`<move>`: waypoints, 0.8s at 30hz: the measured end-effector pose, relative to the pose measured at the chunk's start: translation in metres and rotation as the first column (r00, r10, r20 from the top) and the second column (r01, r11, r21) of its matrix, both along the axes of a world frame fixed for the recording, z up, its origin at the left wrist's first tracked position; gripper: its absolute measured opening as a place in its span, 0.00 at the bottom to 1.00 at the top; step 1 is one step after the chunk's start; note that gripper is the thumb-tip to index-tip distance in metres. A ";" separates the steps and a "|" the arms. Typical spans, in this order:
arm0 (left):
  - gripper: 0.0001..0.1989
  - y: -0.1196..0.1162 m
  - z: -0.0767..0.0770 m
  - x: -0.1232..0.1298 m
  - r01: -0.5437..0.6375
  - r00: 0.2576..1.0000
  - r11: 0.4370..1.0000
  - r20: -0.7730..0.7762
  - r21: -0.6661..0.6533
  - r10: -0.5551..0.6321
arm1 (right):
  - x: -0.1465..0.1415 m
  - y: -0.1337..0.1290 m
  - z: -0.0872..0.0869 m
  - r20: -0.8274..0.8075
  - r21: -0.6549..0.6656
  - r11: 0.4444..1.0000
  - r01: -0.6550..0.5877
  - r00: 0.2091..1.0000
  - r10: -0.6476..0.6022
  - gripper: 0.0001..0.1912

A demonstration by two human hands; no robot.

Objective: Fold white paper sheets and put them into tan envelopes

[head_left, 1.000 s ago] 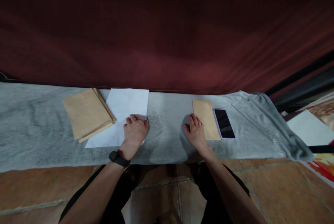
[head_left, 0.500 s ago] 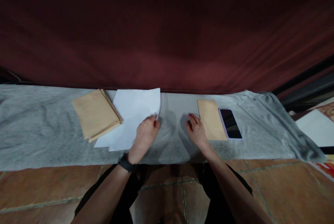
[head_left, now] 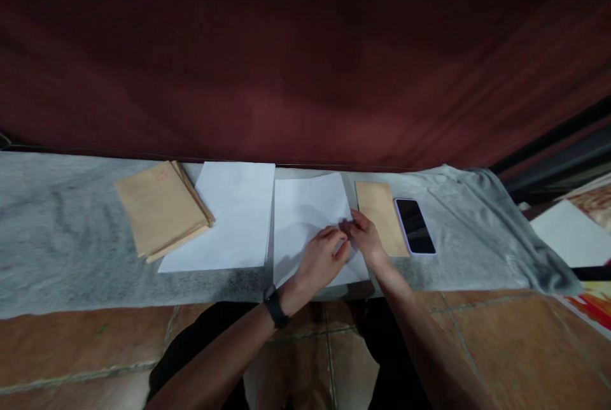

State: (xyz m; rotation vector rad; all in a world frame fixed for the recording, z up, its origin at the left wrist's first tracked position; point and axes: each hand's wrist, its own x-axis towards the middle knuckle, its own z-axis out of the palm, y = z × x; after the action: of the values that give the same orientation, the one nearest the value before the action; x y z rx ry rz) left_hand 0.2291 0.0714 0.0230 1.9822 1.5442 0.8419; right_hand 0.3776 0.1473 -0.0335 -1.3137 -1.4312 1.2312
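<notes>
Hands [head_left: 323, 258], two, at one white sheet [head_left: 305, 203]

My left forearm [head_left: 219, 359] angles inward across the near edge of the grey cloth [head_left: 71, 276], and my right forearm [head_left: 415, 327] slants in from the other side. Past that edge, my left hand [head_left: 322, 260] has its back upward and its fingers curled. My right hand [head_left: 367, 238] sits close beside it, fingers bent inward; I can't tell whether the fingertips touch.

Left hand [head_left: 323, 256] and right hand [head_left: 365, 236] touch a paper sheet [head_left: 305, 203] toward its three o'clock edge, stacked envelopes [head_left: 165, 211] toward nine.
</notes>
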 end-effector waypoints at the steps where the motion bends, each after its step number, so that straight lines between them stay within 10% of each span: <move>1: 0.11 -0.002 -0.003 -0.004 0.009 0.999 0.999 -0.053 0.052 -0.006 | 0.002 0.001 -0.001 0.001 0.018 0.999 0.033 0.999 -0.033 0.18; 10: 0.32 -0.014 -0.047 -0.015 -0.005 0.921 0.992 -0.386 0.129 0.055 | 0.008 0.005 -0.009 0.170 0.143 0.984 0.108 0.977 -0.132 0.17; 24: 0.36 -0.025 -0.046 -0.014 0.105 0.867 0.986 -0.498 0.132 -0.026 | 0.000 -0.010 -0.011 0.402 0.317 0.941 0.122 0.881 -0.250 0.28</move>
State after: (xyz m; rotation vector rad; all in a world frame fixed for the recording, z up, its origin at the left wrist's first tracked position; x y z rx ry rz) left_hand 0.2151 0.0466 -0.0229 2.4932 1.7060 0.4478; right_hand 0.3775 0.1374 -0.0444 -1.5441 -1.6688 0.5886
